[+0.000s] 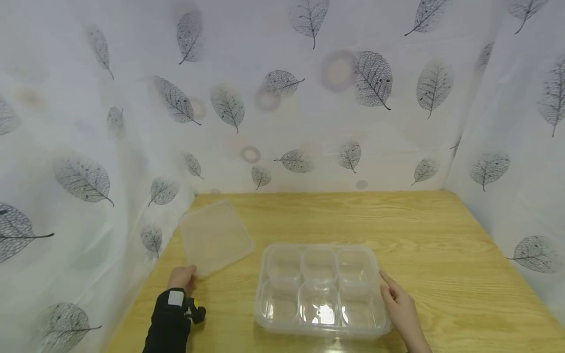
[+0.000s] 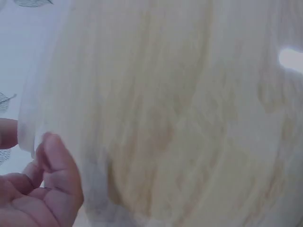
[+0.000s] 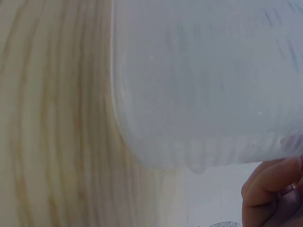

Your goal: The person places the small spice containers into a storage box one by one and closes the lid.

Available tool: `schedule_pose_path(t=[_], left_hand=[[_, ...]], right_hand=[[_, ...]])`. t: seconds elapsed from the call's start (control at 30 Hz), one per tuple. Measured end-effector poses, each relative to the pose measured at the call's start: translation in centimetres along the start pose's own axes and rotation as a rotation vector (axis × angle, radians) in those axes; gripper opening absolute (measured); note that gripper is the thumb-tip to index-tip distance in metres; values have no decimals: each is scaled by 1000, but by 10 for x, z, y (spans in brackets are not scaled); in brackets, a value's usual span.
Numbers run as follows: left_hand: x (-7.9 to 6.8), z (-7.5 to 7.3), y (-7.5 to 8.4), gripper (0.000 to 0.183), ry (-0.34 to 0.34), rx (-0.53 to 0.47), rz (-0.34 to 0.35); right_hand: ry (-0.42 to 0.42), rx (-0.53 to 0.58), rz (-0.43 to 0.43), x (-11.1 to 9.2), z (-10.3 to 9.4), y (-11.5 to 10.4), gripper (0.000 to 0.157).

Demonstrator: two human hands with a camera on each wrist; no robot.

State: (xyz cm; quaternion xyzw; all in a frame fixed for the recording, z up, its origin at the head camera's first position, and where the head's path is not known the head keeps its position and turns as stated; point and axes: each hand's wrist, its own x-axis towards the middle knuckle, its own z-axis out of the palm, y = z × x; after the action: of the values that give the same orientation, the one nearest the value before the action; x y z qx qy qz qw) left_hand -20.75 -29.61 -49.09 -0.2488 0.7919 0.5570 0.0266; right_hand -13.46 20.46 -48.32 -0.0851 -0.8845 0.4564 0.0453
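A clear plastic box (image 1: 318, 331) with several compartments stands on the wooden table, right of centre. At its right edge my right hand (image 1: 401, 306) grips the rim between thumb and fingers. The right wrist view has the box's frosted surface (image 3: 203, 80) close up, with curled fingers (image 3: 270, 189) at its edge. To the left lies a thin, translucent, squarish lid (image 1: 216, 240). My left hand (image 1: 182, 278) pinches its near left corner. In the left wrist view the lid (image 2: 165, 118) fills most of the picture, its rim between thumb and fingers (image 2: 61, 175).
The wooden table (image 1: 335, 215) carries both things. White curtains (image 1: 309, 122) printed with grey leaves hang along the back and both sides. A black wrist strap with a small camera (image 1: 196, 311) sits on the left forearm.
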Motion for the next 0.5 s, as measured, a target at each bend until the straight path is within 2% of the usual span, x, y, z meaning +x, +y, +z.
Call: schedule_pose_path(t=[0.03,0.13,0.23,0.33,0.5], left_hand=[[-1,1,2,29,-24,-92,-23],[-6,3,9,39,-64,-300,-30],[-7,7,8,46,-78,-432,32],[4,12,-3,48,-50,-505,96],[33,23,-25,63,-29,-702,131]], right_hand=[[-3,0,3,0,0,0,40],[-7,-1,9,1,1,-1,41],[2,-5,7,0,1,-1,41],[16,-5,1,-1,1,-1,41],[50,-1,-29,-1,1,0,38]])
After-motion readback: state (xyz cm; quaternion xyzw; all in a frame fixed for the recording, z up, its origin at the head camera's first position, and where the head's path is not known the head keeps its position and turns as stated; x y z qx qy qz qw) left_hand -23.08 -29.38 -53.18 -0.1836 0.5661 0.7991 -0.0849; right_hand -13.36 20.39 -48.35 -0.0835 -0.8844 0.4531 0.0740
